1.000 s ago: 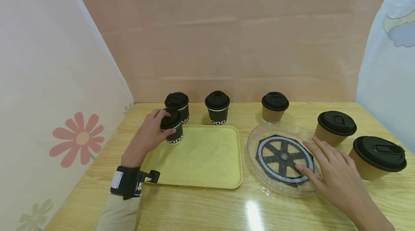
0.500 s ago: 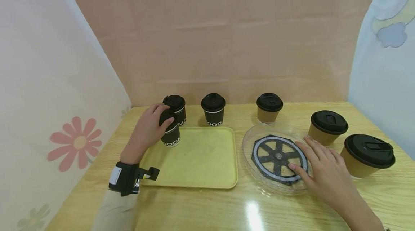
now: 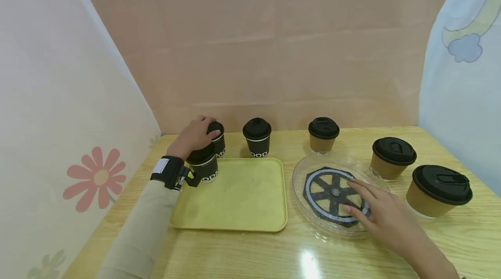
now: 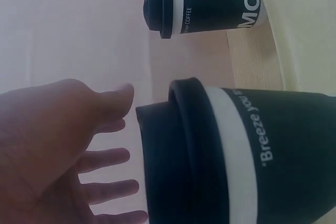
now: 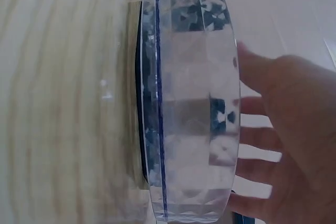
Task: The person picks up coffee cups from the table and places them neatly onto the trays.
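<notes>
My left hand (image 3: pixel 195 137) is above and behind a black lidded paper cup (image 3: pixel 208 170), which stands on the left side of the yellow tray (image 3: pixel 242 200). Its thumb and fingers are beside the lid of another black cup (image 3: pixel 220 144) behind the tray; contact cannot be told. In the left wrist view its fingers (image 4: pixel 107 191) are straight, apart from the large near cup (image 4: pixel 289 150). My right hand (image 3: pixel 385 218) hovers over the right side of a clear round plastic dish (image 3: pixel 342 158) with a dark spoked pattern, fingers extended, holding nothing.
A third black cup (image 3: pixel 258 145) stands behind the tray. Brown cups with black lids stand at the back (image 3: pixel 322 143), right (image 3: pixel 385 166) and far right (image 3: pixel 428 200). Cloth walls enclose the wooden table (image 3: pixel 235 255) at left, back and right.
My left hand has let go of the cup on the tray and moved away from me, toward the rear-left black cup. My right hand stays over the dish with little movement.
</notes>
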Available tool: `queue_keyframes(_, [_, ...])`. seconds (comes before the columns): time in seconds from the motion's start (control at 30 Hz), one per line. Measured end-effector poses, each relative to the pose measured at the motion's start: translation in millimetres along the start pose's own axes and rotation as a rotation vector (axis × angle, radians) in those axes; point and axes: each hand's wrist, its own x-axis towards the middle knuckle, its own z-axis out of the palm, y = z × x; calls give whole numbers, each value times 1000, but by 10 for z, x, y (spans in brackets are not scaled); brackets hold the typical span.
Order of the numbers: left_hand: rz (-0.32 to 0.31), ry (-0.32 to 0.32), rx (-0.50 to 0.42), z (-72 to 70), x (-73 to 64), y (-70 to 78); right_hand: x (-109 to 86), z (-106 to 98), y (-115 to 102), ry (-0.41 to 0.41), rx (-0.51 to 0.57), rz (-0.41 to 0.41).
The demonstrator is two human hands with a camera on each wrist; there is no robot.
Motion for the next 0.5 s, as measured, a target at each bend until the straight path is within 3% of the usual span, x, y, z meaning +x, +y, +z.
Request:
queue_keyframes(0.23, [-4, -32, -28, 10, 88, -49, 40, 83, -85, -152, 84, 15])
queue_keyframes(0.5, [-15, -58, -32, 70, 88, -84, 36, 150, -132, -204, 114, 41])
